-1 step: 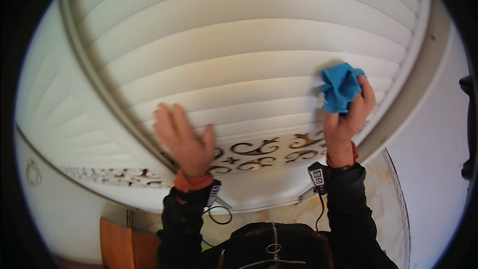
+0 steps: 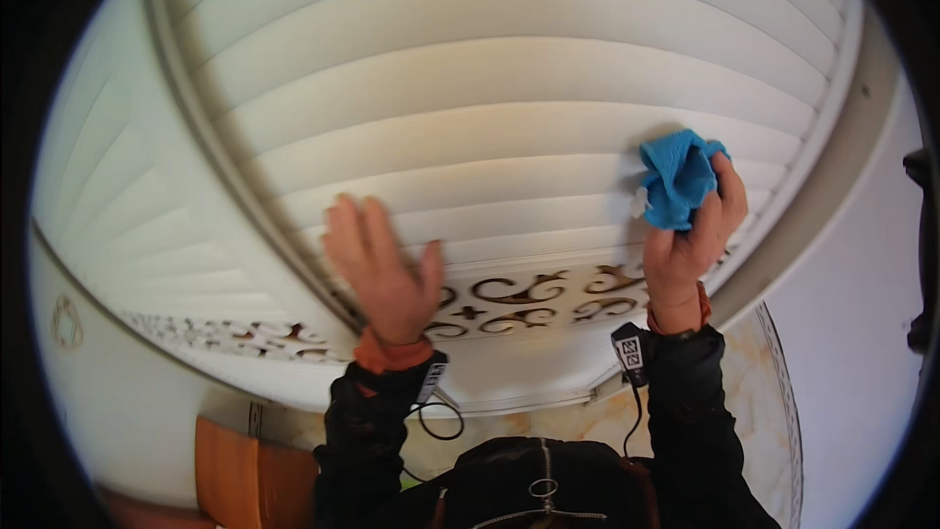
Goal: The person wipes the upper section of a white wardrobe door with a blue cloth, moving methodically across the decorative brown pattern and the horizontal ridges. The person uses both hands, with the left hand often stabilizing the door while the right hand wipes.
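Right hand (image 2: 690,235): raised, fingers closed in a grip around a bunched blue cloth (image 2: 678,179). The cloth is pressed against a white slat of the shutter panel (image 2: 509,88), toward the panel's right end, just inside the frame edge. A small pale scrap or fold shows at the cloth's lower left edge; its kind cannot be told.

Left hand (image 2: 380,269): raised, open, fingers spread and slightly blurred, holding nothing. It lies in front of the lower slats, near the slanted left frame rail (image 2: 235,196); whether the palm touches the slats cannot be told. Well apart from the right hand.

Both forearms: dark sleeves with orange cuffs (image 2: 390,353); a small black device with a cable (image 2: 630,351) sits at each wrist.

Shutter panel: wide white horizontal slats, closed, curved by the lens. Below the slats, a band of dark scroll-pattern cutwork (image 2: 519,294) runs between the two wrists.

Second louvred panel (image 2: 127,225): to the left, same white slats.

Lower edge: pale marbled floor (image 2: 764,382) and an orange-brown wooden piece (image 2: 230,475) at lower left.
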Demonstrator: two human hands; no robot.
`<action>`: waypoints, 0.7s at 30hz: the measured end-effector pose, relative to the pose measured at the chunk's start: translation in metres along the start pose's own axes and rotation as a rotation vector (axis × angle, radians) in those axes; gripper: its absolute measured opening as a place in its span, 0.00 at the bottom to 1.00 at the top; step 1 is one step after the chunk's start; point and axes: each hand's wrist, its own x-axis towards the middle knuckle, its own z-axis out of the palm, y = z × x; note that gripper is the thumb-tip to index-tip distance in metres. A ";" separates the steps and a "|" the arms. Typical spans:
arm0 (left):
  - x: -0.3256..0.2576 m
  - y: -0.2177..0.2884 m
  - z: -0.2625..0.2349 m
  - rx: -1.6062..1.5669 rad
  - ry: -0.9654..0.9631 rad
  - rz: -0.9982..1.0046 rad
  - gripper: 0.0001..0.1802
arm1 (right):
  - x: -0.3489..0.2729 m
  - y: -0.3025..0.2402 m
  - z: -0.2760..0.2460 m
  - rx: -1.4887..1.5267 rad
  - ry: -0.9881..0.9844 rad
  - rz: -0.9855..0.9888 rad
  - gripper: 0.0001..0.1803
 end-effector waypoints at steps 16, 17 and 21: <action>-0.049 -0.037 0.002 -0.358 -0.342 -0.085 0.38 | 0.027 -0.233 0.112 0.498 -0.146 -0.485 0.15; -0.049 -0.037 0.001 -0.391 -0.421 -0.136 0.38 | 0.028 -0.237 0.113 0.511 -0.174 -0.491 0.16; -0.050 -0.031 -0.007 -0.160 -0.251 -0.004 0.36 | 0.039 -0.230 0.111 0.508 -0.104 -0.535 0.11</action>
